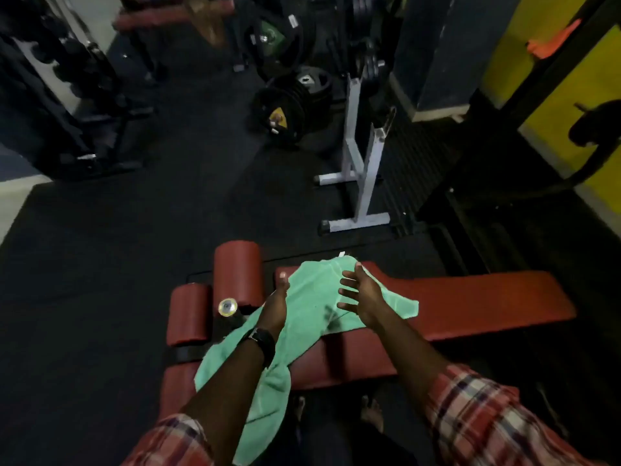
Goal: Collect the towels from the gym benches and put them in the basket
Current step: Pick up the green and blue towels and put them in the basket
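Your plaid sleeves reach out over the green towel, which lies draped across the red bench, your left hand held straight-fingered over it and your right hand spread open, neither gripping it.

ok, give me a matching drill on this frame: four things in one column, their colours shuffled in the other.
Things:
1. towel
2. bench
3. weight stand
4. wristwatch

Colours:
A. black
B. red
C. green
D. white

Pairs: 1-C, 2-B, 3-D, 4-A.
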Demonstrator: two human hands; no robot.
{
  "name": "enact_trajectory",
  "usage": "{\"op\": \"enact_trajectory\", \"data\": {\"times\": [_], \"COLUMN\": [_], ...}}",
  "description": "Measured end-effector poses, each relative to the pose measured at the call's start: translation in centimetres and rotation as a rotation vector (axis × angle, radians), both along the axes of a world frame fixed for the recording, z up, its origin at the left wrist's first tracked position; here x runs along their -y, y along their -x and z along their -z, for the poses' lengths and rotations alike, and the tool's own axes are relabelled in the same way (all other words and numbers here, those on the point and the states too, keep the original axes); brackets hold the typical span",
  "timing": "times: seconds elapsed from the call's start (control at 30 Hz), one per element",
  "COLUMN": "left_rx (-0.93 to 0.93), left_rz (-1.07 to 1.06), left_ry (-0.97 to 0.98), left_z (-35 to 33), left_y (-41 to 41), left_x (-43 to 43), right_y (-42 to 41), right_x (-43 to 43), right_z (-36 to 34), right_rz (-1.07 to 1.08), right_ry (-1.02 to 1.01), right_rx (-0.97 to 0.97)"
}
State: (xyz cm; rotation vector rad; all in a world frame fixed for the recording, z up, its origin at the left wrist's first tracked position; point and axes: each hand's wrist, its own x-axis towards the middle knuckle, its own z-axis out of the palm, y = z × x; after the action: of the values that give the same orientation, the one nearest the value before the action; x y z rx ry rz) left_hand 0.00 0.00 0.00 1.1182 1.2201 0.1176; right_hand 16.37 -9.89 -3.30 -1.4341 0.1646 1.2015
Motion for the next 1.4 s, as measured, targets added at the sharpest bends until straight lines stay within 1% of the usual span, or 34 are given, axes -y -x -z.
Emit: {"op": "enact_trajectory", "data": {"times": [0.13, 0.2, 0.27, 0.33, 0.4, 0.43, 0.47, 0.53, 0.6, 0.7, 0.73, 0.83, 0.93, 0.97, 1.03, 1.1, 1.17, 1.2, 1.27, 1.33, 1.37, 1.4], "left_rx": [0.026, -0.015, -0.127, -0.344, -0.521, -0.591, -0.633, -0.647, -0.598, -0.376, -0.329, -0.29, -0.146, -0.106, -0.024, 0.077, 0.119, 0.128, 0.175, 0.184, 0.208, 0.273], "left_rz": [0.068, 0.163, 0.382, 0.658, 0.866, 0.943, 0.975, 0.993, 0.993, 0.894, 0.889, 0.879, 0.851, 0.84, 0.884, 0.979, 1.083, 1.108, 1.184, 1.28, 1.307, 1.325], "left_ry": [0.034, 0.017, -0.08, -0.212, -0.301, -0.339, -0.38, -0.427, -0.392, -0.236, -0.194, -0.109, -0.088, -0.117, -0.219, -0.288, -0.351, -0.429, -0.66, -0.866, -0.925, -0.949], "left_z": [1.1, 1.8, 3.1, 4.9, 6.2, 6.4, 6.7, 7.1, 6.6, 4.4, 3.5, 0.7, -1.2, -1.4, -2.0, -2.6, -3.8, -4.4, -5.3, -6.0, -6.2, -6.4], "left_y": [0.4, 0.6, 1.1, 2.5, 4.4, 5.3, 6.0, 6.4, 5.8, 4.6, 4.1, 3.1, 3.6, 4.0, 5.1, 6.6, 8.9, 9.9, 12.2, 13.8, 14.5, 15.3], "left_x": [-2.5, -3.4, -4.0, -3.7, -2.9, -2.5, -2.2, -2.1, -2.2, -0.9, 0.0, 3.4, 8.5, 10.1, 14.2, 18.1, 22.5, 24.2, 28.0, 30.9, 32.2, 34.1], "right_y": [1.1, 2.1, 3.4, 4.9, 6.4, 7.2, 7.8, 8.7, 9.2, 9.8, 10.1, 11.0, 12.5, 13.1, 14.9, 17.3, 20.3, 21.7, 25.1, 27.6, 28.7, 30.2], "right_x": [-0.4, -0.8, -1.2, -1.4, -1.3, -1.1, -0.8, 0.0, 1.0, 3.1, 4.2, 7.4, 12.2, 13.8, 18.3, 22.6, 27.5, 29.6, 34.5, 38.0, 39.7, 42.0], "right_z": [0.3, 0.6, 0.9, 1.3, 2.0, 2.1, 2.3, 2.7, 2.6, 2.0, 1.6, 0.3, -1.4, -2.0, -3.0, -4.0, -4.8, -5.1, -5.8, -6.4, -6.6, -6.9], "right_rz": [0.104, 0.158, 0.204, 0.229, 0.261, 0.28, 0.296, 0.341, 0.361, 0.408, 0.44, 0.523, 0.603, 0.626, 0.69, 0.75, 0.834, 0.869, 0.946, 1.015, 1.049, 1.093], "right_ry": [0.05, 0.072, 0.084, 0.099, 0.102, 0.101, 0.1, 0.094, 0.091, 0.044, 0.021, -0.024, -0.057, -0.067, -0.101, -0.138, -0.161, -0.172, -0.179, -0.173, -0.166, -0.155], "right_rx": [-0.005, 0.0, -0.003, -0.016, -0.036, -0.049, -0.058, -0.075, -0.068, -0.051, -0.048, -0.036, -0.003, 0.006, 0.037, 0.068, 0.1, 0.112, 0.152, 0.172, 0.178, 0.191]}}
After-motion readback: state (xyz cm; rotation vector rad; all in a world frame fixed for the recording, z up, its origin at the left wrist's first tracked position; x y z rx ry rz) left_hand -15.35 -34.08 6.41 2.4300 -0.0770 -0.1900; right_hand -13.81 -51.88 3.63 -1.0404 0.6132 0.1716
